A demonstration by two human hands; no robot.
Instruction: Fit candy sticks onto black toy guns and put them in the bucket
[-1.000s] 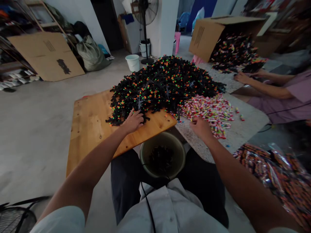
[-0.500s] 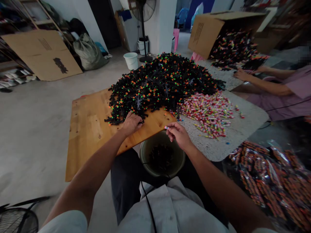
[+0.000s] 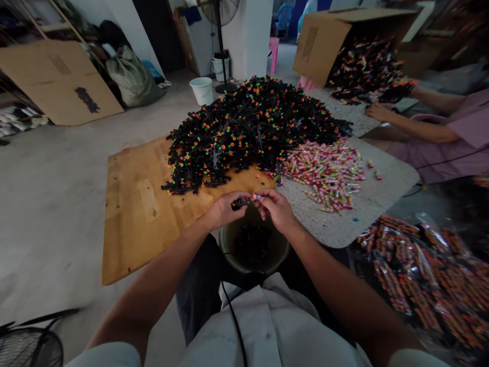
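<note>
My left hand (image 3: 225, 209) is closed on a small black plastic toy gun (image 3: 240, 203), held just above the near edge of the wooden board. Pinched in my right hand (image 3: 277, 208) is a small pink-and-white tube (image 3: 255, 197), its end meeting the toy gun's tip; whether they are joined I cannot tell. Below both hands a bucket (image 3: 225, 250) holds dark pieces. A large heap of black toy guns (image 3: 244, 132) with orange and green tips lies beyond my hands, and a pile of small wrapped pink tubes (image 3: 324, 173) sits to its right.
The heap rests partly on a wooden board (image 3: 133, 204) beside a speckled grey tabletop (image 3: 393, 178). On the right, a co-worker's hand (image 3: 380, 112) is near a tipped cardboard box (image 3: 321, 48) spilling similar pieces. Filled clear bags (image 3: 416, 275) lie at lower right; a fan (image 3: 30, 346) stands lower left.
My left hand has come back from the heap's front edge with a black toy gun. It now meets my right hand, which still pinches the tube, over the bucket.
</note>
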